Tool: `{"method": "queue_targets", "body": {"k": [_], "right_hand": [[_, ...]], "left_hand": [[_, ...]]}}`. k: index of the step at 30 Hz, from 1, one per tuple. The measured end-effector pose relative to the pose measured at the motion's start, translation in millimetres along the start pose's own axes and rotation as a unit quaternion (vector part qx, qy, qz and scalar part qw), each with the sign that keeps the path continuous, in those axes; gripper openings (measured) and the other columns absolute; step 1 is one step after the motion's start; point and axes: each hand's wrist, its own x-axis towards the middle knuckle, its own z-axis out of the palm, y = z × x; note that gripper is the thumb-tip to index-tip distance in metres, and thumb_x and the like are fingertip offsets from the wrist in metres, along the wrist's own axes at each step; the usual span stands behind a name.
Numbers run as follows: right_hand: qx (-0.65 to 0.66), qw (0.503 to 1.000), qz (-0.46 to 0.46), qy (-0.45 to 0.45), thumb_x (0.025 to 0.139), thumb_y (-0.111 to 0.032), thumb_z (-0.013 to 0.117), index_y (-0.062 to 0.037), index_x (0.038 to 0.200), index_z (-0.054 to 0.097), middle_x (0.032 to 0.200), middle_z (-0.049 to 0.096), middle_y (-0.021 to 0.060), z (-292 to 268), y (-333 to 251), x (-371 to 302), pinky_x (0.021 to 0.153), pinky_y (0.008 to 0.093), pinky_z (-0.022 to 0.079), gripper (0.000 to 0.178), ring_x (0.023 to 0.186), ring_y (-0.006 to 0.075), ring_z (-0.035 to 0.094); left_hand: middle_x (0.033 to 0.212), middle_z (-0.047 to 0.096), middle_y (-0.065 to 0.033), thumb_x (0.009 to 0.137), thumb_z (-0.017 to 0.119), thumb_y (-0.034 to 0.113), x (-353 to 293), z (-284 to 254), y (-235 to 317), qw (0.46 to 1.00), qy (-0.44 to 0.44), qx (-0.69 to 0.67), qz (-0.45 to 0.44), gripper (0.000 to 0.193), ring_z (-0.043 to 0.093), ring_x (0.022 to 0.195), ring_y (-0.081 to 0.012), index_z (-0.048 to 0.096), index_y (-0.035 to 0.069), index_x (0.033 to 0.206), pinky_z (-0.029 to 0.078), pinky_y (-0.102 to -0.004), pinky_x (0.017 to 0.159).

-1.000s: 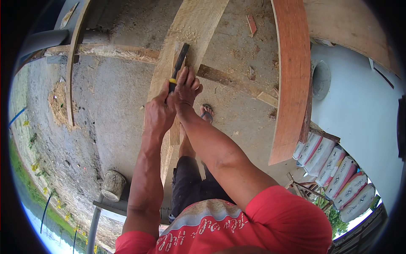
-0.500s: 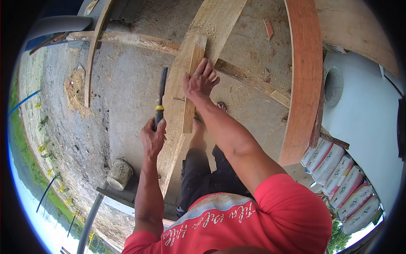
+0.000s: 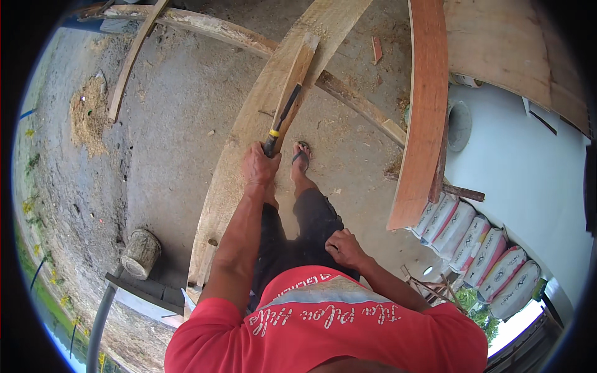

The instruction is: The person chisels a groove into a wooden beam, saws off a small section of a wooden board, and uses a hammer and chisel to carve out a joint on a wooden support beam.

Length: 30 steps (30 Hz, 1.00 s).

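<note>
My left hand (image 3: 259, 165) is closed round the dark handle of a chisel (image 3: 283, 118) with a yellow ring. The chisel's long dark blade points up and to the right, over a narrow wood strip (image 3: 303, 57). This strip lies along a wide, pale plank (image 3: 239, 140), and my left hand is above the plank. By the right side of my dark shorts (image 3: 305, 242), my right hand (image 3: 346, 248) is closed with its fingers curled in. Whatever its fingers hold, if anything, is hidden.
A beam (image 3: 214, 30) crosses under the plank. On the right stand a reddish board (image 3: 423, 112) and stacked bags (image 3: 491, 255). A round wooden block (image 3: 141, 253) sits lower left, a sawdust pile (image 3: 89, 115) upper left. My sandalled foot (image 3: 301, 158) is beside the plank.
My right hand has let go of the wood strip and drawn back to my shorts. My left hand has brought the chisel rightward over the strip, its blade now slanting right.
</note>
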Motion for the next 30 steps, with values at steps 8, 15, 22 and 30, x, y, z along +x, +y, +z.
{"method": "queue_targets", "body": {"k": [8,15,22,30], "right_hand": [[0.032,0.993,-0.002,0.110,0.085,-0.023,0.066,-0.0078,0.094,0.066,0.085,0.063,0.0122,30.7,-50.3,-18.6,0.078,0.0423,0.047,0.018,0.085,0.0330,0.059],[0.124,0.980,0.052,0.145,0.086,-0.027,0.063,-0.0046,0.087,0.067,0.084,0.065,0.0153,56.7,-69.3,-20.7,0.074,0.0416,0.048,0.023,0.080,0.0327,0.062],[0.151,0.981,0.110,0.049,0.087,-0.023,0.053,-0.0016,0.081,0.063,0.075,0.065,0.0189,17.0,-138.8,-61.7,0.063,0.0412,0.048,0.025,0.068,0.0338,0.064],[0.093,0.989,0.116,0.009,0.088,-0.025,0.054,-0.0015,0.079,0.062,0.070,0.061,0.0167,16.5,-159.7,-55.5,0.062,0.0394,0.047,0.027,0.063,0.0282,0.059]], "left_hand": [[0.088,0.067,-0.0174,0.071,0.073,0.021,25.2,-48.5,-13.6,0.989,-0.019,0.068,0.132,0.027,0.064,0.090,-0.0361,0.061,0.007,0.091,0.051,-0.0456,0.078],[0.089,0.065,-0.0176,0.074,0.078,0.027,40.7,-81.3,-28.2,0.984,-0.029,0.057,0.168,0.033,0.062,0.093,-0.0379,0.059,0.005,0.091,0.050,-0.0467,0.080],[0.085,0.061,-0.0200,0.076,0.080,0.028,8.6,-121.9,-62.4,0.985,-0.120,-0.081,0.091,0.040,0.061,0.083,-0.0407,0.054,0.003,0.093,0.047,-0.0475,0.073],[0.092,0.062,-0.0214,0.072,0.082,0.022,18.4,-69.8,-79.8,0.985,-0.015,-0.148,0.088,0.043,0.061,0.088,-0.0407,0.055,0.002,0.098,0.047,-0.0483,0.077]]}}
